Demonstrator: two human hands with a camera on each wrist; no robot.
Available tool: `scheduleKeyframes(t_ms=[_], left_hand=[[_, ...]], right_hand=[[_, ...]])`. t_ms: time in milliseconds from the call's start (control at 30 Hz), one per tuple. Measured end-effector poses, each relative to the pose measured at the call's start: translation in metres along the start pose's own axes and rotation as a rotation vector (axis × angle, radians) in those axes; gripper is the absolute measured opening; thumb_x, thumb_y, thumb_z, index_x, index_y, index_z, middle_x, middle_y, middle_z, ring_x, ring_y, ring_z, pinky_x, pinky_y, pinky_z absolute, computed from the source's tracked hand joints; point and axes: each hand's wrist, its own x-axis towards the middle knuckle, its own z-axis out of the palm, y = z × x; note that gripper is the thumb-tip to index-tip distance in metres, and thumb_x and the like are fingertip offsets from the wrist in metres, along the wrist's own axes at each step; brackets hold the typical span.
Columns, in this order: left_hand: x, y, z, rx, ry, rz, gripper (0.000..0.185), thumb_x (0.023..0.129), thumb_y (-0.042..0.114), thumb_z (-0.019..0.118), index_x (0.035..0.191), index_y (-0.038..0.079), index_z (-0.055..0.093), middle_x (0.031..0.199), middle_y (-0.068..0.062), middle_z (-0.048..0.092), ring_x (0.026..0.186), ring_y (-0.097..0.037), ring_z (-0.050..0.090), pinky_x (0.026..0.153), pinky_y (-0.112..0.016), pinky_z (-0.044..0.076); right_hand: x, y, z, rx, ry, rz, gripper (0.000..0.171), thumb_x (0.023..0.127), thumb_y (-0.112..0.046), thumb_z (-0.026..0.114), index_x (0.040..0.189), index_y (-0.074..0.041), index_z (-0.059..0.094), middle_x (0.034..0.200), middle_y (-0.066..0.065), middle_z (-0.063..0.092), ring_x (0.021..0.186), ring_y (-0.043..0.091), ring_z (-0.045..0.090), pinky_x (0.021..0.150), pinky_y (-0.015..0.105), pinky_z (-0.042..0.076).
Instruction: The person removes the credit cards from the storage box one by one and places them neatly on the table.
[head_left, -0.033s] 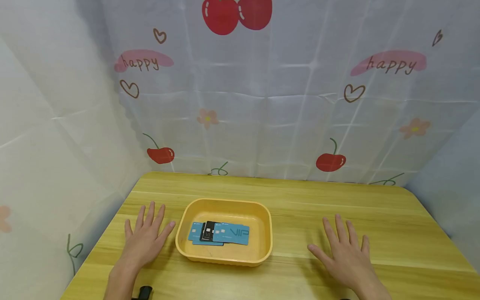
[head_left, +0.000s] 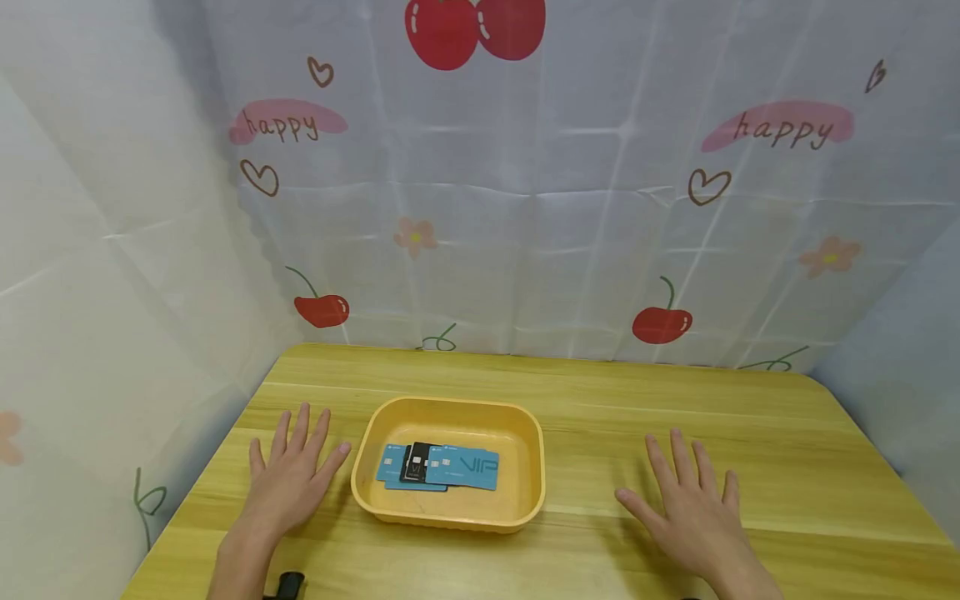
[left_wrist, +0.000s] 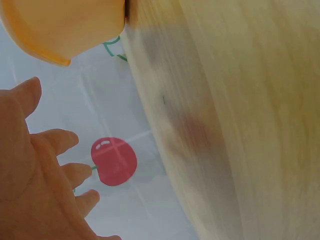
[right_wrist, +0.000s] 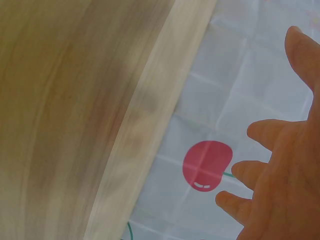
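Nothing has visibly shifted since the earlier head view: the left hand (head_left: 288, 492), the right hand (head_left: 693, 521), the yellow tray (head_left: 442, 522) and the bank-style cards (head_left: 468, 471) all keep their places. Nearest, at the bottom edge beside the left wrist, sits a small black object (head_left: 290, 585), partly cut off. Both hands hover palm down over the wood-grain table (head_left: 600, 450), apart from its surface, as the wrist views show; their fingers are spread, released and bare. On the left, the thumb points toward the tray, near its left wall; the right hand is well apart from the tray's other side. Inside the tray, the cards lie flat in an overlapping row, left of centre: blue at the left end, black (head_left: 414, 468) in the middle, and blue marked VIP at the right, covering part of the black. Beyond the table's far edge hangs a pale, creased cloth (head_left: 525, 275), printed with red cherries (head_left: 662, 325), flowers (head_left: 416, 237), hearts (head_left: 709, 187) and the word "happy" (head_left: 783, 129).
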Motion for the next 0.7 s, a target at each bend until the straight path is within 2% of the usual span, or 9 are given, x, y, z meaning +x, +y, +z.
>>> scheduleKeyframes(t_ms=[367,700], left_hand=[[0.0011,0.0009,0.0012,-0.021,-0.004,0.012,0.078,0.102,0.059,0.035,0.156,0.003,0.026,0.161,-0.024,0.006,0.146,-0.044,-0.007,0.101,-0.073,-0.011],[0.0036,0.0029,0.0053,-0.122,0.023,0.08,0.073,0.104,0.051,0.039,0.155,0.0,0.026,0.16,-0.026,0.011,0.145,-0.048,0.006,0.105,-0.072,0.004]], right_hand=[[-0.0001,0.0051,0.0014,-0.001,0.011,-0.004,0.094,0.092,-0.069,0.049,0.155,-0.004,0.026,0.158,0.028,0.012,0.138,0.055,0.009,0.095,0.08,-0.001],[-0.001,0.0029,-0.0028,0.018,0.042,-0.034,0.09,0.092,-0.062,0.057,0.154,-0.004,0.028,0.156,0.029,0.018,0.137,0.053,0.015,0.095,0.08,0.007]])
